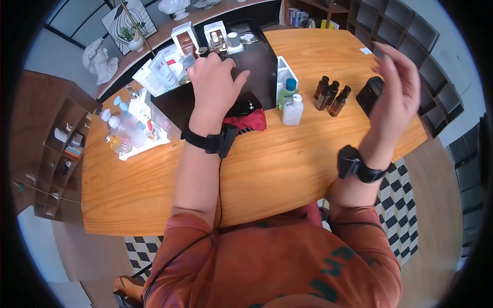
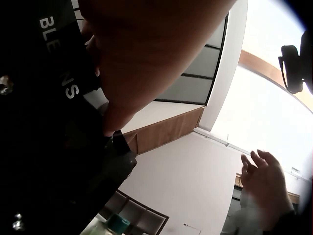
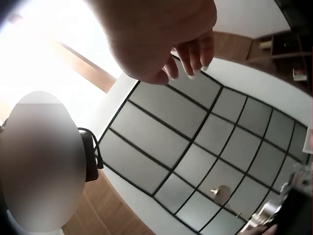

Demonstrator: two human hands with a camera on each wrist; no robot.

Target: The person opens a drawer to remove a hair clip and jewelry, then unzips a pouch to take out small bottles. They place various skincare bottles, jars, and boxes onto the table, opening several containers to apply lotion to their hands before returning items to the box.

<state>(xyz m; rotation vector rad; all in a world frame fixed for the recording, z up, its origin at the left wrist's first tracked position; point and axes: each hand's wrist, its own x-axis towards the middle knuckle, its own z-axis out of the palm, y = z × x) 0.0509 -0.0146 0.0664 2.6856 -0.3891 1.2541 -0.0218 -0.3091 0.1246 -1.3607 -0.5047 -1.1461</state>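
My left hand [image 1: 213, 84] reaches over a black cosmetics organizer [image 1: 262, 72], its thumb stretched toward the right. The fingertips are hidden behind the back of the hand, close to small bottles and jars; I cannot tell whether they hold one. In the left wrist view the dark front of the organizer [image 2: 54, 147] with white letters covers much of the left side. My right hand [image 1: 398, 87] is raised above the right part of the table, fingers loosely bent and nothing in them. A white tube [image 1: 162, 71] stands left of my left hand, and a white-capped bottle [image 1: 234, 42] beyond it.
On the wooden table [image 1: 267, 169] stand several brown bottles [image 1: 338, 102], a black holder [image 1: 368, 95], a white pump bottle [image 1: 292, 110] and a green-capped bottle [image 1: 288, 90]. A red bow [image 1: 249, 120] lies before the organizer. Several bottles fill a white tray [image 1: 146, 148] at left.
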